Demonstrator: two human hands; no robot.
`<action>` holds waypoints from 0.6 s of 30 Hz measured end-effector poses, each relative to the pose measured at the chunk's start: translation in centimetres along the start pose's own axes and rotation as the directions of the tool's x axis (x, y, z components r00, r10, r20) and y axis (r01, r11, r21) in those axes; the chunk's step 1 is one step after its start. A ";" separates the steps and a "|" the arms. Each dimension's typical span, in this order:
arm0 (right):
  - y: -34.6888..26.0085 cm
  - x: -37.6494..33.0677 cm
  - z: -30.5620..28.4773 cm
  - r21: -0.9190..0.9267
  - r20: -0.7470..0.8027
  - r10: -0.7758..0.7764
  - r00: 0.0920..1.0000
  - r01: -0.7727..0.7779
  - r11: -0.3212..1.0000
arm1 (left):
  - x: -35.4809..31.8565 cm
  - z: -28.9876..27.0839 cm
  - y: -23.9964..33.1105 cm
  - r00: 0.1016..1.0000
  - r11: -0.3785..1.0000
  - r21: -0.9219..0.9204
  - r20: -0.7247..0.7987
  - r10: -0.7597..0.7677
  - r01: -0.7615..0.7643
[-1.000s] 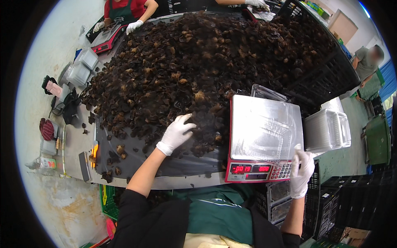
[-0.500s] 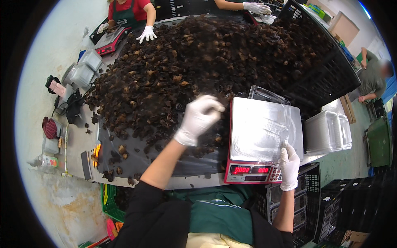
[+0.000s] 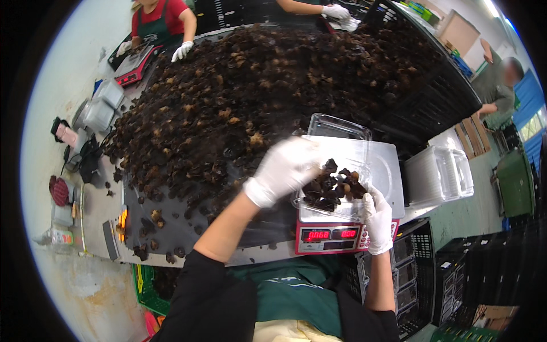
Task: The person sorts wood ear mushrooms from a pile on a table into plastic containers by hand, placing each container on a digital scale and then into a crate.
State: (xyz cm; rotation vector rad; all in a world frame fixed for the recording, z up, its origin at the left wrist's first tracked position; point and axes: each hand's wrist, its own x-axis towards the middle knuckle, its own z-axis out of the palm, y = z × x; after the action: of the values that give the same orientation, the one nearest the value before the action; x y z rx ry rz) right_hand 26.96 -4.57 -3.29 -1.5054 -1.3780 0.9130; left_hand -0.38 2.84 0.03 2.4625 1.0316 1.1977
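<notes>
Left hand (image 3: 288, 171) blurred at the clear tray (image 3: 333, 215), right hand (image 3: 378, 222) clamped on its edge

At our far left we see a dark red bundle (image 3: 58, 191) by the wall, with clear boxes (image 3: 98, 115) grouped farther back; a dark grey block (image 3: 110, 239) lies near the table's front edge, just beside an orange cutter (image 3: 122, 222); beyond them a co-worker (image 3: 162, 28) in a red shirt and green apron has one white glove (image 3: 182, 51) at the rim of the heap, near another red scale (image 3: 130, 74); the great heap of dark mushrooms (image 3: 211, 119) covers the middle of the table; our left hand, in a white glove, reaches over to the tray's left side; its fingers are smeared by motion, so we cannot tell whether they are apart or together, or hold anything; the tray is over the metal plate of our scale (image 3: 390, 182), with dark pieces (image 3: 325, 191) lying inside; whether it rests flat, we cannot tell; the scale's display (image 3: 330, 234) glows red in front; our right hand, gloved too, has thumb and fingers together on the tray's right edge; just right of the scale we have a stack of clear trays (image 3: 433, 176); behind it a black crate (image 3: 439, 100) borders the heap; farther right stand a person in grey (image 3: 496, 88) and a green bin (image 3: 517, 179).
</notes>
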 end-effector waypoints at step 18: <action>-0.3 -1.5 0.3 -0.075 0.021 0.105 0.994 -0.103 0.992 | -11.3 -0.7 -9.9 0.857 0.859 -0.099 -0.077 -0.509 0.502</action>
State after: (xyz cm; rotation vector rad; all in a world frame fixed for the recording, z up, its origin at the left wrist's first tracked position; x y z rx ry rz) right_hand 26.43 -5.99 -3.15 -1.6403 -1.3748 0.9569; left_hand -10.69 2.36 -10.97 1.9017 1.5099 1.1558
